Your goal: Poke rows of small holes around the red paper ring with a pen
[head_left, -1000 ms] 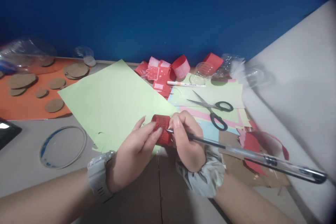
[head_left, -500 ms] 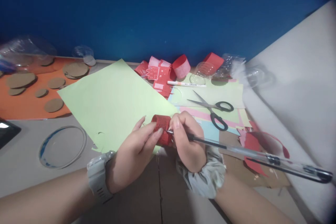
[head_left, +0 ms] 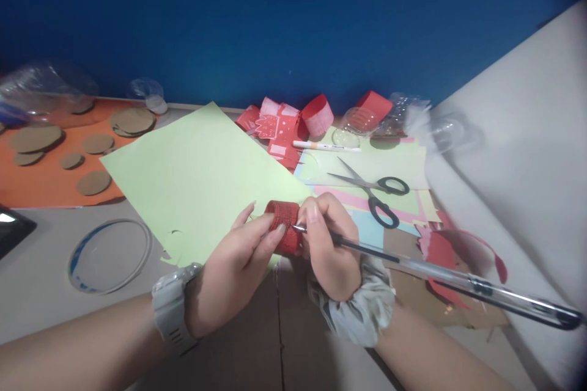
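A small red roll (head_left: 288, 238) with dark line markings is held near the table's front edge. My left hand (head_left: 236, 266), with a grey watch on its wrist, grips the roll from the left, fingertips on its surface. From the right, my right hand (head_left: 332, 244) pinches a long clear pen (head_left: 426, 269) with a black end. The pen's tip touches the roll's marked side beside my left fingertips. Behind the roll lies a light green sheet (head_left: 202, 177), with a small cut or tear at its lower corner.
Open scissors (head_left: 367, 186) and a white marker (head_left: 325, 146) lie on coloured papers at the right. Red paper rings (head_left: 317, 116) stand at the back. Cardboard discs (head_left: 36, 137) rest on orange paper (head_left: 50, 183); a tape ring (head_left: 110, 256) is at the left.
The pen's far end has dipped slightly. My right hand has shifted a little, while my left hand and the red roll are nearly unmoved.
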A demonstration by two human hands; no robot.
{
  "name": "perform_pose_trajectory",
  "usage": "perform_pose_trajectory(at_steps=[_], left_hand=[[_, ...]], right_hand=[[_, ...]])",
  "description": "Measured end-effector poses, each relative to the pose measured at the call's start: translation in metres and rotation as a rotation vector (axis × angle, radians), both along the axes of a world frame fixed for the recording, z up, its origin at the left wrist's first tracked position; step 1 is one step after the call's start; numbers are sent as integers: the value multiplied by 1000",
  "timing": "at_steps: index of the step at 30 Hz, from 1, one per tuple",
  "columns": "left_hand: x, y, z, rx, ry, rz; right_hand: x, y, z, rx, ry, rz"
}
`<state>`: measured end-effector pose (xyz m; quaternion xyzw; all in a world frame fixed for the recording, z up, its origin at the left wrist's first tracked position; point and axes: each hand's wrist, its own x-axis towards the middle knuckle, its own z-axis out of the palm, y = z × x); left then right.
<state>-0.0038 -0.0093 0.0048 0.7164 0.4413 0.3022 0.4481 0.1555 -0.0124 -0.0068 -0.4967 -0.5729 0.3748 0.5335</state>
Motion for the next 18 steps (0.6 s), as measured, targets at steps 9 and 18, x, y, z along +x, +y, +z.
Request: perform_pose_trajectory(at_steps=[9,18], left_hand=[[-1,0,-1,2,-30,21],[2,2,1,-68,-52,49]], right_hand=[[1,-1,0,41,-22,41],[-3,-6,-2,87,-5,-45]])
